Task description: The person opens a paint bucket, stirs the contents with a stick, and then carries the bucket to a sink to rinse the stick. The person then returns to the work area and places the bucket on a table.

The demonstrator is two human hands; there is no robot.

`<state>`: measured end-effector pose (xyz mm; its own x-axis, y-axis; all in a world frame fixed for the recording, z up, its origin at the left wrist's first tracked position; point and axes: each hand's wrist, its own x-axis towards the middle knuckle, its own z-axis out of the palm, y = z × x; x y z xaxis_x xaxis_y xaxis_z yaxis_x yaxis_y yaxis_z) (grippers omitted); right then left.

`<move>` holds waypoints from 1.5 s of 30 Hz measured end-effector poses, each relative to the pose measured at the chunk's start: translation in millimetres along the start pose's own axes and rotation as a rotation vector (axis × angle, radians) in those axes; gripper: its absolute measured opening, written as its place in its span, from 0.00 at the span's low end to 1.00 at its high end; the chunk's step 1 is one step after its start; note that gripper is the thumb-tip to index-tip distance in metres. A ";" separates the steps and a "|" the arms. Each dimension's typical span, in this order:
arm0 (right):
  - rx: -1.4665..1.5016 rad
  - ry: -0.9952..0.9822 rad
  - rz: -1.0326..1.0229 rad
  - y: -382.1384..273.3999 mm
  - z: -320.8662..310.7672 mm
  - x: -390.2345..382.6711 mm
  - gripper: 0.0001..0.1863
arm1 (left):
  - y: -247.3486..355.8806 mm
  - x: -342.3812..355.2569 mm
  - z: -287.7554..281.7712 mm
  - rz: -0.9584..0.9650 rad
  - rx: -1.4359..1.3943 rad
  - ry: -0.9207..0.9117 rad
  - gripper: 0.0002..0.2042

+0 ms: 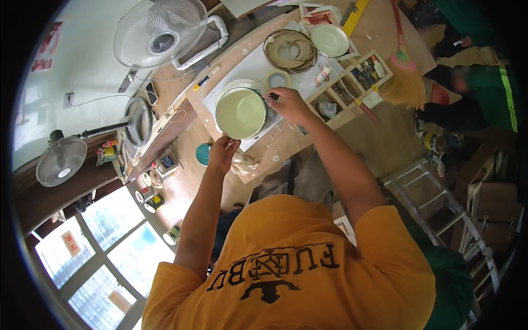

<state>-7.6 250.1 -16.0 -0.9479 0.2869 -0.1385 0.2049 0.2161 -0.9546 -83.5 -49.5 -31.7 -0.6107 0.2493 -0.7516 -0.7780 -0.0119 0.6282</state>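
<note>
Pale green-cream paint fills a round bucket point(241, 114) near the table's front edge, its open top facing me. At the bucket's near rim, my left hand point(223, 155) is closed with its fingers against the side. My right hand point(289, 104) grips at the far right of the rim, and a small black piece shows at its fingertips; I cannot tell whether it is part of the bucket's handle. Just behind the bucket lies a roll of tape point(278, 80). A crumpled pale rag or bag point(244, 164) sits beside my left hand.
On the table are a round pan point(290, 50), a pale green lid point(330, 40), a divided wooden tray point(357, 82) of tools and a brush point(206, 78). A fan point(159, 34) stands at the back left. A broom point(404, 77), a ladder point(440, 203) and people are on the right.
</note>
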 end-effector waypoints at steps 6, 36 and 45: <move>-0.047 0.121 0.021 26.4 20.1 13.3 0.14 | 1.7 0.5 1.0 0.005 0.042 -0.007 0.13; -0.370 0.054 0.292 81.9 21.2 -41.9 0.14 | 4.2 -5.1 3.4 -0.008 -0.002 -0.035 0.12; -0.065 0.023 0.212 38.5 21.4 -38.6 0.13 | -0.3 -4.2 0.2 0.008 -0.051 -0.049 0.12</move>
<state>31.7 227.4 -53.1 -0.8763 0.3535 -0.3273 0.4149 0.2086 -0.8856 -80.7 -50.3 -28.7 -0.6102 0.2958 -0.7350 -0.7802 -0.0630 0.6224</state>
